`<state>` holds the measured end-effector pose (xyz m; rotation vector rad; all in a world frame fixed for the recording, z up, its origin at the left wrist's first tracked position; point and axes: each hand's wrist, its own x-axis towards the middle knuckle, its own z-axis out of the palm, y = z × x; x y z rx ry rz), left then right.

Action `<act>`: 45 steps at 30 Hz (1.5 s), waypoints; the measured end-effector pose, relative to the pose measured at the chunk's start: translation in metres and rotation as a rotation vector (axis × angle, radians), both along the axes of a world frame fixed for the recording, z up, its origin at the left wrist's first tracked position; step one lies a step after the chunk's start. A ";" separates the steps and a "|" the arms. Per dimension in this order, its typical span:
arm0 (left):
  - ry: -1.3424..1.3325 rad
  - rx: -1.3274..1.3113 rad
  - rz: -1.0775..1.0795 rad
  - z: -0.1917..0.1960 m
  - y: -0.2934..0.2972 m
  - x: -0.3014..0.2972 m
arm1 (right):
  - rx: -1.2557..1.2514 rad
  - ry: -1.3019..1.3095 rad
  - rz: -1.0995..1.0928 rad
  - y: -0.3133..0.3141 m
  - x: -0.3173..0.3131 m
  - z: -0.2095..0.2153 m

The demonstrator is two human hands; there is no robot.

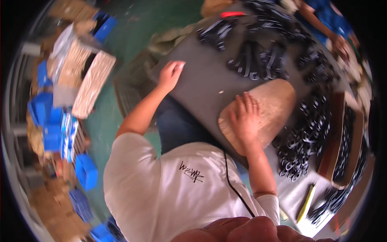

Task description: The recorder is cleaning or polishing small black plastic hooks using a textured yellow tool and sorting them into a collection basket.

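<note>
My right hand point(246, 117) lies flat, fingers somewhat apart, on a brown rounded sheet point(278, 103), which looks like cardboard or is wrapped in brown film. That sheet rests on the dark grey tabletop point(201, 84) close to my body. Over the table's left edge is my left hand point(172, 75), its fingers curled together; whether anything small is inside them is hidden. Beyond the brown sheet lie bunches of black, glossy looped parts point(260, 60). Another heap of black hooked or ringed parts point(302, 141) sits to the right of it.
An open cardboard box point(322, 163) holding black parts stands at the right, near a yellow tool-like object point(306, 203). Another person's hand point(339, 43) is at the far right. A red item point(232, 14) lies at the far edge. Blue bins point(86, 171) and cartons point(94, 82) stand leftward.
</note>
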<state>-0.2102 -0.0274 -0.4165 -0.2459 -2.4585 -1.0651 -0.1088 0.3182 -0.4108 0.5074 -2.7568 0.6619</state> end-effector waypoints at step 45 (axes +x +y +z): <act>-0.137 -0.076 -0.137 -0.011 0.200 -0.098 | 0.092 0.056 -0.442 -0.007 -0.008 -0.012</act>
